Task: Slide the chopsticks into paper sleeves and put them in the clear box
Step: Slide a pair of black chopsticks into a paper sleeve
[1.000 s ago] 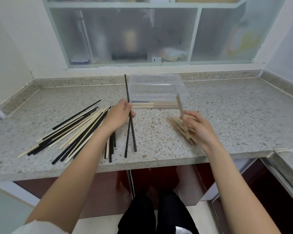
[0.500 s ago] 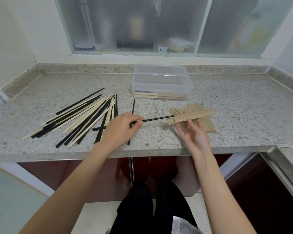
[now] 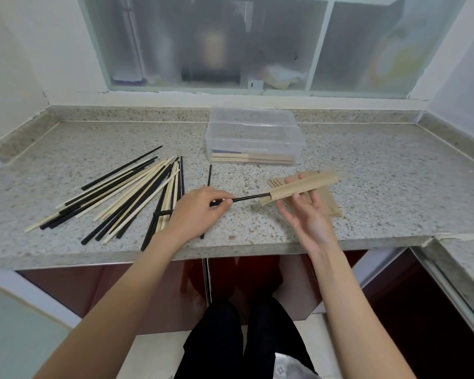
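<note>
My left hand (image 3: 200, 206) pinches a black chopstick (image 3: 248, 198) near its rear end. Its tip sits inside the open mouth of a brown paper sleeve (image 3: 301, 187), which my right hand (image 3: 309, 214) holds from below with fingers curled around it. A pile of black and pale wooden chopsticks (image 3: 132, 195) lies loose on the counter to the left. More flat paper sleeves (image 3: 329, 203) lie stacked under my right hand. The clear box (image 3: 255, 138) stands behind, holding a few sleeved chopsticks on its floor.
The speckled stone counter (image 3: 381, 187) runs left to right, its front edge just below my wrists. A frosted window and sill stand behind the box. One single black chopstick (image 3: 209, 175) lies apart, between the pile and the sleeves. White walls close both sides.
The left hand lowered the black chopstick from upright to level and pushed its tip into the sleeve. The right hand lifted one sleeve off the stack and turned it level.
</note>
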Motion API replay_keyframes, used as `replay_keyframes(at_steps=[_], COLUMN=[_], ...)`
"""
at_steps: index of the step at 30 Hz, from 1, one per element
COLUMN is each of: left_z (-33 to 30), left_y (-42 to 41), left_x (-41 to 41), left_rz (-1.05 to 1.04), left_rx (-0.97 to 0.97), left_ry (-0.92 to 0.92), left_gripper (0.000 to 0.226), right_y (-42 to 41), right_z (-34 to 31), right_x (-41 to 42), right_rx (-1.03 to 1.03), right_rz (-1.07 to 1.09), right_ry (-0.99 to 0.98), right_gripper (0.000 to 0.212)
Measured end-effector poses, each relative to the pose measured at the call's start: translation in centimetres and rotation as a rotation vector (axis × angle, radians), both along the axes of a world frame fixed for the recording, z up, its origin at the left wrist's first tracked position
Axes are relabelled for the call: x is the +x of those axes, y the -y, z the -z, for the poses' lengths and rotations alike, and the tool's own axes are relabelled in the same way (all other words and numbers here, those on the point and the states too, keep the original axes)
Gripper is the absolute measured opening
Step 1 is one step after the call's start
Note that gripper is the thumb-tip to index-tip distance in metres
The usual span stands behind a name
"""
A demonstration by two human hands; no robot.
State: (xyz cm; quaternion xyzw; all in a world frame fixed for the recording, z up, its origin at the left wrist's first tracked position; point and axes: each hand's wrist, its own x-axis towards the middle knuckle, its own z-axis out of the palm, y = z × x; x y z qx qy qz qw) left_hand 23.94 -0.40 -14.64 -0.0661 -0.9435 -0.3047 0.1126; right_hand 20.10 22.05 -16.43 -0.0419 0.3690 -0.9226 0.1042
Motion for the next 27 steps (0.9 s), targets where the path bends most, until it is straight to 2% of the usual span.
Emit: replay_keyframes(at_steps=[6, 12, 18, 22, 25, 27], left_z=[0.1, 0.6, 0.9, 0.3, 0.3, 0.5], left_y=[-1.7, -2.5, -2.6, -1.7, 0.2, 1.0], left_x=[-0.4, -0.4, -0.6, -0.6, -0.3, -0.1], left_rz=[-0.006, 0.028, 0.021, -0.018, -0.016, -0.016], left_rx=[0.188, 0.116, 0.144, 0.127, 0.014, 0.015], left_ry=[0.044, -0.017, -0.115, -0.039, 0.027, 0.031], left_gripper=[0.018, 0.003, 0.008, 0.021, 0.019, 0.018], right_y=[1.6, 2.1, 3.3, 3.2, 1.7, 1.1], right_z=[0.0, 0.2, 0.8, 0.1, -0.3, -0.3], right_x=[0.4, 0.5, 1.0, 0.9, 0.3, 0.0], right_rx=[0.171, 0.308, 0.442, 0.415, 0.371, 0.368], right_rz=[-0.068, 0.077, 0.096, 0.176, 0.287, 0.313], right_ry=[0.006, 0.098, 0.136, 0.168, 0.193, 0.192], right_gripper=[0.043, 0.01, 0.015, 0.009, 0.007, 0.007])
